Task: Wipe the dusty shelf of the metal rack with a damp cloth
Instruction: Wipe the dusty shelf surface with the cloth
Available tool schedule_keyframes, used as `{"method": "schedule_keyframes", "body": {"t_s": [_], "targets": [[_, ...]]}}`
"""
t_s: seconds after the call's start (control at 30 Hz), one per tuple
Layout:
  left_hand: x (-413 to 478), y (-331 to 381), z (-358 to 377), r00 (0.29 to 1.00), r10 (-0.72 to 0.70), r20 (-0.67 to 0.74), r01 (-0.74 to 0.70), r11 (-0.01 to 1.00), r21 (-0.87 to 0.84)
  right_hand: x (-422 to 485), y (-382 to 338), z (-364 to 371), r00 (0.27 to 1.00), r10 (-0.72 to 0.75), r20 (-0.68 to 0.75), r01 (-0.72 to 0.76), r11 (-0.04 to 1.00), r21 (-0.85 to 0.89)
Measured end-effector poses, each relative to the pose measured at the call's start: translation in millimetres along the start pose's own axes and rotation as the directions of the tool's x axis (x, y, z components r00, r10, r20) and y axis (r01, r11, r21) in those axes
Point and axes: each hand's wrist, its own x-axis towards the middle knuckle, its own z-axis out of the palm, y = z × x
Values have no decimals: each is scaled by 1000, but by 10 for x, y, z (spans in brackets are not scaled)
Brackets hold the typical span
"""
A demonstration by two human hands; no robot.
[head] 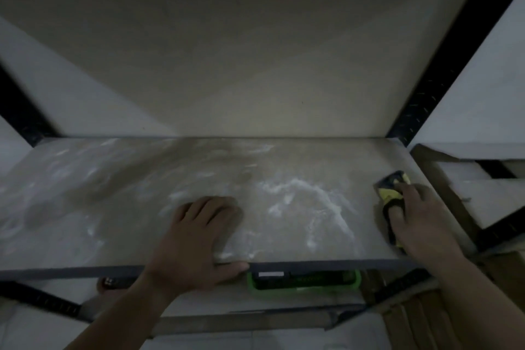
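Matt, dust-streaked shelf (142,207); black metal frame (443,65)

This looks like a storage room: a black perforated metal rack (443,65) with a dusty beige board shelf (113,221), brown cardboard boxes (420,324) near right, a green plastic crate (301,290) underneath
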Motion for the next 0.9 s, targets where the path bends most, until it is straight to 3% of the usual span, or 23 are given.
{"method": "schedule_keyframes", "body": {"t_s": [0.13, 0.27, 0.4, 0.43, 0.5, 0.6, 0.7, 0.8, 0.9], "targets": [[2, 1, -3, 1000, -12, 19, 12, 1000, -3, -206, -658, 29, 993, 55, -101, -35, 982, 187], [-8, -1, -6, 1000, -10, 27, 10, 1000, 5, -323, -1413, -18, 989, -133, -61, 145, 937, 318], [-21, -1, -5, 1000, -3, 26, 3, 1000, -2, -54, -1119, -150, 985, -158, -77, 174, 926, 334], [-25, 3, -4, 1000, -1, 25, 1, 1000, -2, 50, -913, -189, 981, -153, -119, 179, 950, 254], [-28, 4, -3, 1000, 4, 17, -4, 1000, -6, 247, -454, -265, 991, -84, -107, 98, 987, 129], [-13, 6, -9, 1000, 4, 5, -4, 1000, -12, 514, 42, -204, 984, 157, -82, -143, 978, 154], [3, 12, -20, 1000, 1, 13, -1, 1000, -12, 585, 29, -127, 971, 240, -9, -237, 961, 145], [7, 3, -22, 1000, 8, 1, -8, 1000, 1, 526, -463, -146, 1000, -1, -5, 2, 987, 163], [13, 0, -25, 1000, 14, 5, -14, 1000, 4, 446, -1084, -47, 988, -124, -95, 149, 928, 342]]}}
